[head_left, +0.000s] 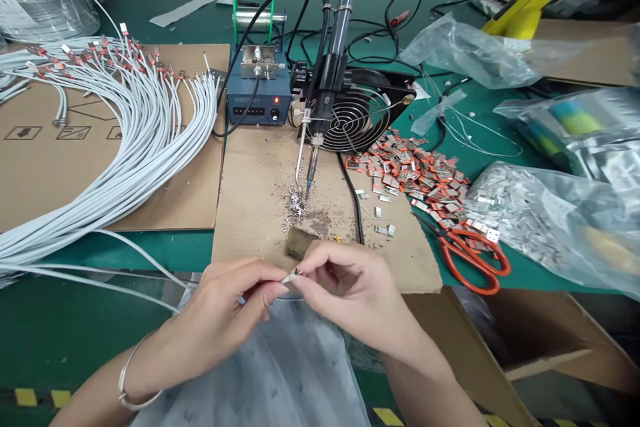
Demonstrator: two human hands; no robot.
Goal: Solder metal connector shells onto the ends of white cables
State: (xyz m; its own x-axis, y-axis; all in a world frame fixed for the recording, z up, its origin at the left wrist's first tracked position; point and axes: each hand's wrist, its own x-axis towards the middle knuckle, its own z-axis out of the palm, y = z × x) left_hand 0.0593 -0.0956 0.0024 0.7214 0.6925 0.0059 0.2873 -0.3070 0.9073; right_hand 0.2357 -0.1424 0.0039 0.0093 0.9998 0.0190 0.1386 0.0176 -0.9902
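Observation:
In front of my body, my left hand (pixel 227 300) pinches a white cable (pixel 288 278) close to its end, between thumb and forefinger. Thin coloured wires stick out of that end, and my right hand (pixel 357 293) has its thumb and fingertips closed on them. Just beyond the fingers lies a brown sponge (pixel 298 243). A soldering iron (pixel 324 107) hangs in a holder above it, tip down, over a heap of solder bits (pixel 296 205). To the right is a pile of USB plugs (pixel 425 170) with orange parts.
A large bundle of white cables (pixel 150 147) lies left on cardboard. Behind stand a blue soldering station (pixel 257 97), a solder spool (pixel 253 19) and a black fan (pixel 356 117). Orange-handled scissors (pixel 474 260) and a bag of metal shells (pixel 530 220) are right. An open carton (pixel 540 333) sits below.

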